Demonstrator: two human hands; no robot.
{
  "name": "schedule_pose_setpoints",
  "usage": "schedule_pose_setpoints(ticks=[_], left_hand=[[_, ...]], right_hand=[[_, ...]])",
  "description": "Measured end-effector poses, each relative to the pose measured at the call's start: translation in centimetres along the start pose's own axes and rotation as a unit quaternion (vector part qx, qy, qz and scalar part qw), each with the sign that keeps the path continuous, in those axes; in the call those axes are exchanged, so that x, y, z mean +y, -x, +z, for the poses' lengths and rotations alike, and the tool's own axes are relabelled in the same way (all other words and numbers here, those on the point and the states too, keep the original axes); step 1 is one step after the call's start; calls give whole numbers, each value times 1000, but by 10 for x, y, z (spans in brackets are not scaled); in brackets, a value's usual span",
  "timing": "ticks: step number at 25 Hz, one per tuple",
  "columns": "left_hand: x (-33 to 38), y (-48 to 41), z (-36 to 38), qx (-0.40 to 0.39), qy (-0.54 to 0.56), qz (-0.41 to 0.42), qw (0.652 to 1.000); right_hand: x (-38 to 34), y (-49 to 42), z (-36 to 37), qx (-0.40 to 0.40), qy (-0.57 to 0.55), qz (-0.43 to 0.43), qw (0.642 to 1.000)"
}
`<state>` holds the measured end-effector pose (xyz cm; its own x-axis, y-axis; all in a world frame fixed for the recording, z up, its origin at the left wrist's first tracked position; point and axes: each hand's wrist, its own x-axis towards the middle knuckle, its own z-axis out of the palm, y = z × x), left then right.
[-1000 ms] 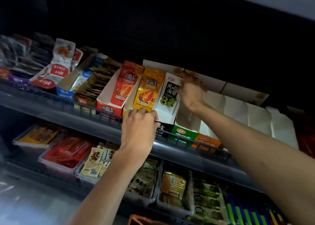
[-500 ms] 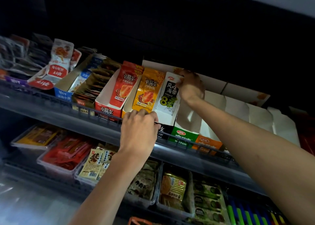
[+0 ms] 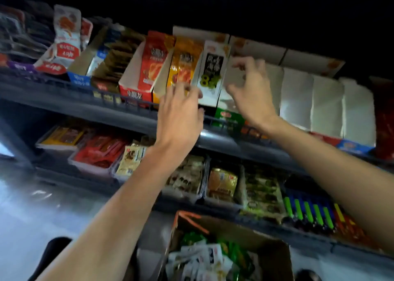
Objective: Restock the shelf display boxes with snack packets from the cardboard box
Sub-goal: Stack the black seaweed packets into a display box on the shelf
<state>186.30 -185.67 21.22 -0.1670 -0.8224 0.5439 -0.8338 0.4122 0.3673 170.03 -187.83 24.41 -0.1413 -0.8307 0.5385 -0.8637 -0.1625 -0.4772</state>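
The likeliest slip is a knock. The white packet (image 3: 211, 67) stands alone and upright at the front of its display box, leaning beside the yellow packet (image 3: 185, 61). The left hand (image 3: 181, 112) sits just below its lower edge, so a brush from the fingers could tip it forward over the rail (image 3: 110, 98). The right hand (image 3: 251, 91) hovers in front of the first of the empty boxes (image 3: 296, 97). These look like light card, and a careless push would probably skew the row or shove it back. Both hands are apart, with fingers loosely spread. As far as the motion blur allows, neither holds anything. The stock is in the carton (image 3: 275, 257) low in the view, well below the shelf, its flaps open. Its packets (image 3: 198, 259) lie in a loose heap, white ones mixed with green, so a hasty grab could put the wrong kind in the wrong box. The pouches look small, flat and glossy, and may be slippery in a bunch.
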Motion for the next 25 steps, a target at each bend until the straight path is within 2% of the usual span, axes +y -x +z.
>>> schedule_pose_setpoints(ticks=[2,3,5,7,8,10,12,15,18,21,25], left_hand=[[3,15,-1,-18,17,31,999],[3,24,0,-56,34,43,997],[-5,41,8,-186,50,67,979],[-13,62,22,-342,-12,77,936],[-17,76,34,-410,-67,90,905],[-23,107,57,-506,-151,122,840],[-32,137,78,-562,-166,130,800],[-47,171,109,-591,-157,90,786],[-55,202,144,-591,-163,-26,789],[-66,236,177,-602,-143,-101,779],[-73,257,187,-585,-138,-119,790]], right_hand=[[5,51,-23,-20,85,-80,993],[13,77,-30,-35,103,-116,987],[40,130,-31,-99,87,-132,982],[66,184,-20,-235,59,-81,967],[80,213,-10,-328,55,-50,942],[108,269,15,-511,32,32,858],[136,314,42,-618,23,87,781],[176,361,72,-657,77,121,740],[207,407,92,-666,179,117,714],[219,450,109,-650,194,143,721],[219,478,126,-619,224,126,742]])
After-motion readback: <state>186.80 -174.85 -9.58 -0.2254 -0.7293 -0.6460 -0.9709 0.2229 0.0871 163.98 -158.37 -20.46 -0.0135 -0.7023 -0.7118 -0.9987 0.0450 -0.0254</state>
